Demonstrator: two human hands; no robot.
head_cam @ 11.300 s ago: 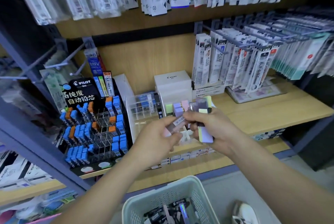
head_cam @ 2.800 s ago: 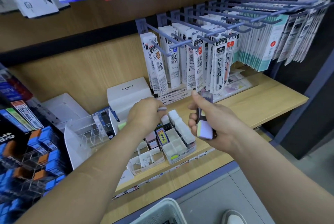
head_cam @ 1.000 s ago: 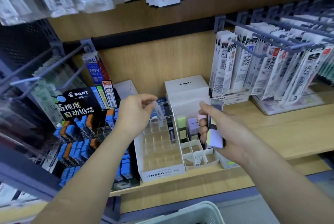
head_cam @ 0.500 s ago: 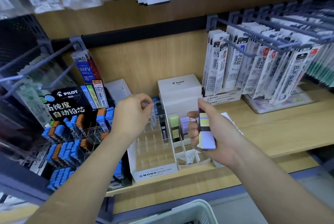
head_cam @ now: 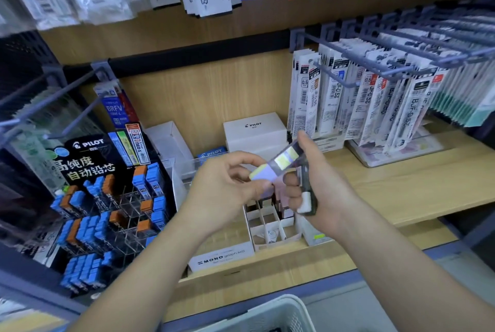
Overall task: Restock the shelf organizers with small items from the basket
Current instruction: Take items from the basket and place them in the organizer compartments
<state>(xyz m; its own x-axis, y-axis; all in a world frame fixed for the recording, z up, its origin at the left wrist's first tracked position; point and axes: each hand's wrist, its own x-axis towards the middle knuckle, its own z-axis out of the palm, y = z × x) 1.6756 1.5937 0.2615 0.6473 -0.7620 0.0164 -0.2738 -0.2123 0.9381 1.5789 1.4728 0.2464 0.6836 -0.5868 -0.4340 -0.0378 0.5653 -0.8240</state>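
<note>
STOCKING UP: A person's left hand (head_cam: 225, 192) and right hand (head_cam: 325, 189) meet above a pale wooden shelf (head_cam: 415, 179), sharing a slim lilac and yellow-green case (head_cam: 270, 168) with a clear cap. The case lies on a slant, its long axis running from lower left to upper right. Its lilac end sits low toward the left hand and its clear cap high toward the right. The left thumb and fingers pinch the lilac end. The right thumb presses the cap end, while the right fingers curl round a dark case with a white end (head_cam: 305, 197), held nearly upright with the white end down.

Both cases are in the air just over a white cardboard tray (head_cam: 270, 235) split into small cells. Pastel cases (head_cam: 281, 195) stand in its rear cells, partly hidden by the hands. Just left of it sits a white MONO organizer (head_cam: 222, 254) with a clear grid insert; what the grid holds cannot be made out. Further left, a black Pilot display (head_cam: 88, 163) carries blue and orange lead cases (head_cam: 88, 230) in clear pockets. A white Pilot box (head_cam: 254, 128) stands behind, and refill packs (head_cam: 361, 101) hang from hooks at right. The rim of a white plastic basket (head_cam: 281, 307) shows at the bottom edge.
</note>
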